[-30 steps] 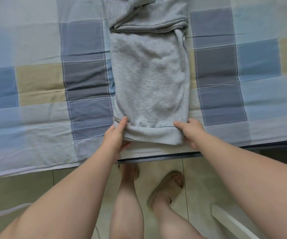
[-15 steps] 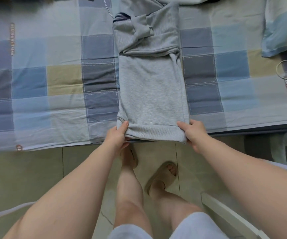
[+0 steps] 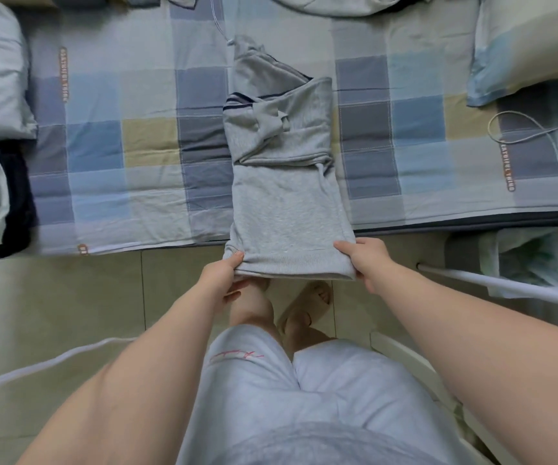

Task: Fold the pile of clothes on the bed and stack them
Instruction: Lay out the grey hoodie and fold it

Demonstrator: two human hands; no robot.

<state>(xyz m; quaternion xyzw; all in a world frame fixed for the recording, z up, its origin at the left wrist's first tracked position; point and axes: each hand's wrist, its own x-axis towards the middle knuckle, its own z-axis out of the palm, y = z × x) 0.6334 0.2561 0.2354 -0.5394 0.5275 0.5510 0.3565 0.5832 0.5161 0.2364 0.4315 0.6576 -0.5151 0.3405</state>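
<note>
Grey sweatshirt (image 3: 284,203), narrowed lengthwise: our left hand (image 3: 218,276) and right hand (image 3: 366,260) pinch its near hem corners. Next, we judge, carry the hem away from us, halving it.

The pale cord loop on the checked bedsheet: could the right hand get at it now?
Probably, once it lets go: the right hand grips the grey sweatshirt, and only bare checked bedsheet lies between it and the pale cord loop.
</note>
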